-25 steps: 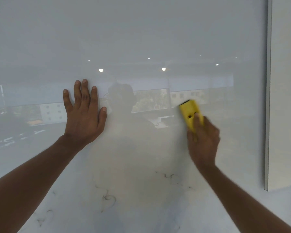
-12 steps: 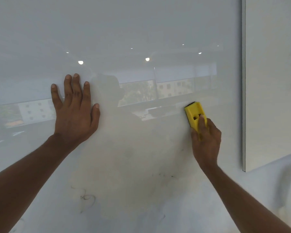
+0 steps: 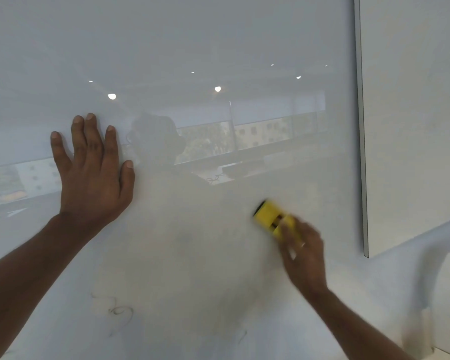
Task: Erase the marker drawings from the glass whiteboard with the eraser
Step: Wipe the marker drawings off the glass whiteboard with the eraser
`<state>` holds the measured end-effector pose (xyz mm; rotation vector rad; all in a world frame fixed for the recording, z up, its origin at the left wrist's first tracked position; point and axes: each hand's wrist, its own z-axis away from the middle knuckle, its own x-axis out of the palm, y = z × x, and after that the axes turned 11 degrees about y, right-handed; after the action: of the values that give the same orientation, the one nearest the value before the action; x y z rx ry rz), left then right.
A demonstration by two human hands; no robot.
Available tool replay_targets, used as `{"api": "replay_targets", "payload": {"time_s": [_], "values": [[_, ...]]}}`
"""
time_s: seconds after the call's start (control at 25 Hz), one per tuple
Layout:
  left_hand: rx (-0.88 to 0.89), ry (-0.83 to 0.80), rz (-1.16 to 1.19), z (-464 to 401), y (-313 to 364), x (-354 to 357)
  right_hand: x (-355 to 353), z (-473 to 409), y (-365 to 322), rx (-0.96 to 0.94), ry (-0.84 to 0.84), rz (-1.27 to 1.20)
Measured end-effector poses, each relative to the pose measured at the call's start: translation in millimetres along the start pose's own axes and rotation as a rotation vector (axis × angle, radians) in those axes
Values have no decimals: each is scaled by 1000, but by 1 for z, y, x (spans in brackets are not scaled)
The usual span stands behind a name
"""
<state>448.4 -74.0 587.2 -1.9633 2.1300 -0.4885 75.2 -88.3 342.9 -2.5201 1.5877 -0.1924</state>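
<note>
Basically we've got the left hand (image 3: 94, 175) flat on the glass whiteboard (image 3: 218, 42), left-centre of frame, fingers spread, holding nothing; prob. there to brace our weight while the other arm scrubs. Right hand (image 3: 303, 252), lower right of centre, has its grip closed round the yellow eraser (image 3: 269, 215), w/ the eraser's dark pad edge facing the glass and pointing up-left. Hand + eraser are motion-blurred, so we're mid-stroke; can't tell how hard it's pressed.

Board is smooth, glossy, pale grey-white, v. reflective: ceiling lights and windows mirror across the upper half. Eraser is a small blocky plastic piece w/ dark slots on its back. Middle of frame looks hazy, smeared off-white, likely wiped residue. Faint marker squiggles (image 3: 117, 310) sit at lower left, well apart from the eraser, plus a thin stroke low-centre. A second matte panel (image 3: 411, 113) w/ a grey edge fills the upper right.
</note>
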Motion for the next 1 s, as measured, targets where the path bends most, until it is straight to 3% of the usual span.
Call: {"api": "replay_targets", "payload": {"time_s": [0.08, 0.16, 0.24, 0.36, 0.44, 0.52, 0.68, 0.76, 0.84, 0.92, 1.0], "values": [[-4, 1, 7, 0, 0, 0, 4, -27, 20, 290, 150, 66], [-10, 2, 10, 1, 0, 1, 12, -15, 4, 361, 195, 63], [-17, 9, 6, 2, 0, 1, 16, 29, -35, 141, 133, 18], [-7, 9, 29, 3, -1, -1, 12, 105, -78, -307, -146, -92], [-3, -9, 42, 9, -6, -5, 12, 104, -75, -407, -219, -99], [6, -31, 43, 23, -16, -12, 19, 66, -69, -303, -159, -99], [25, -82, 20, 50, -46, -25, 35, -26, -86, 135, 98, -22], [18, -95, 4, 59, -64, -32, 45, -29, -123, 166, 120, -51], [-4, -104, -20, 66, -81, -39, 55, 5, -164, -109, 42, -126], [-16, -121, -44, 72, -97, -47, 62, 57, -197, -473, -141, -222], [-28, -137, -66, 79, -113, -55, 65, 92, -217, -722, -286, -270]]}}
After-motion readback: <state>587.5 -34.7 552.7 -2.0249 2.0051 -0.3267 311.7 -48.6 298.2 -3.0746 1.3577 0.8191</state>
